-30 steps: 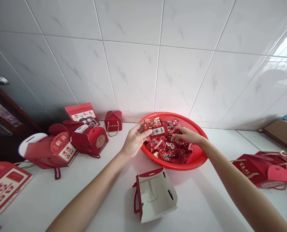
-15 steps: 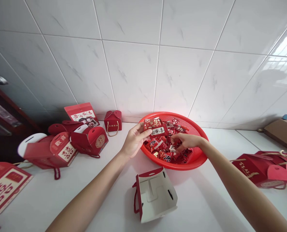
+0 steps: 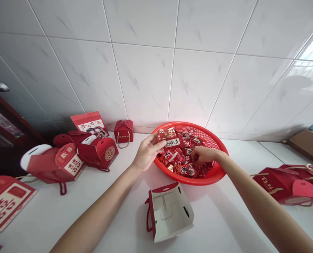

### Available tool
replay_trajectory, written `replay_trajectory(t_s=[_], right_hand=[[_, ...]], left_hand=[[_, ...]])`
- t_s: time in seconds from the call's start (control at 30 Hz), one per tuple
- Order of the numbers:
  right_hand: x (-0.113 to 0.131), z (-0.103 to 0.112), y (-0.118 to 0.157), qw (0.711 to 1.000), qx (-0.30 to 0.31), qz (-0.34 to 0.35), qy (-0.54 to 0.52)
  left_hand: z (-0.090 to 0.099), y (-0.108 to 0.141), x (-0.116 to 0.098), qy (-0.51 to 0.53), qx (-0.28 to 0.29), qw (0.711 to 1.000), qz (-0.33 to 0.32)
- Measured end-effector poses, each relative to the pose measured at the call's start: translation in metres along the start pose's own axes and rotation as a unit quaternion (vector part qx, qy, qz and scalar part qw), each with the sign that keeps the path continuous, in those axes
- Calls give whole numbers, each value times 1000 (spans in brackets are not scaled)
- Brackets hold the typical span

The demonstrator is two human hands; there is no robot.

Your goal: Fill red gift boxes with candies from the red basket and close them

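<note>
My left hand (image 3: 147,151) pinches red candy packets (image 3: 169,138) printed with white and gold characters, held over the left rim of a red plastic basket (image 3: 217,149). Inside the basket lies a heap of red wrapped candies (image 3: 181,168). My right hand (image 3: 204,155) reaches into the heap from the right, fingers curled down among the wrappers; its fingertips are partly hidden, and I cannot make out what they hold. In front of the basket an open red gift box (image 3: 170,212) with a white inside and a red cord handle lies on the white counter.
Several red gift boxes (image 3: 53,163) stand along the left, and a small closed one (image 3: 123,131) sits by the tiled wall. More red boxes (image 3: 285,184) are at the right, with a brown cardboard box (image 3: 307,144) behind them.
My right hand has shifted slightly right within the candy heap, its fingers more curled. My left hand keeps the packets in the same place.
</note>
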State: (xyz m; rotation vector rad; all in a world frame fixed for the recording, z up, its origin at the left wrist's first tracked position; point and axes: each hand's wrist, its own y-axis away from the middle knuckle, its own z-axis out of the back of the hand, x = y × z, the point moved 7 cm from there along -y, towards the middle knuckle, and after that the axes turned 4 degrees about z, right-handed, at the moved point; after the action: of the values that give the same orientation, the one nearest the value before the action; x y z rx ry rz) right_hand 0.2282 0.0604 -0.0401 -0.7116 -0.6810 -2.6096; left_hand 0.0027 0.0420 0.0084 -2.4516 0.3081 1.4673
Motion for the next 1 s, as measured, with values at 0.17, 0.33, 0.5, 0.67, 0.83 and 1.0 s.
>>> replay_trajectory(t_s=[0.17,0.33,0.5,0.67,0.83,1.0], right_hand=[[21,13,10,994,-57,69,-57],[30,21,17,974,-82,96,-189],[28,17,18,955,-49,75,-283],[25,16,19,954,-41,50,-294],[21,21,18,958,-79,44,-272],[19,30,19,962,-152,52,-220]], left_hand=[[0,0,-1,0,0,1000,-1],[0,0,0,4,-3,1000,-1],[1,0,1,5,-4,1000,0],[-1,0,0,6,-1,1000,-3],[0,0,0,7,-2,1000,-2],[0,-1,0,11,-7,1000,-4]])
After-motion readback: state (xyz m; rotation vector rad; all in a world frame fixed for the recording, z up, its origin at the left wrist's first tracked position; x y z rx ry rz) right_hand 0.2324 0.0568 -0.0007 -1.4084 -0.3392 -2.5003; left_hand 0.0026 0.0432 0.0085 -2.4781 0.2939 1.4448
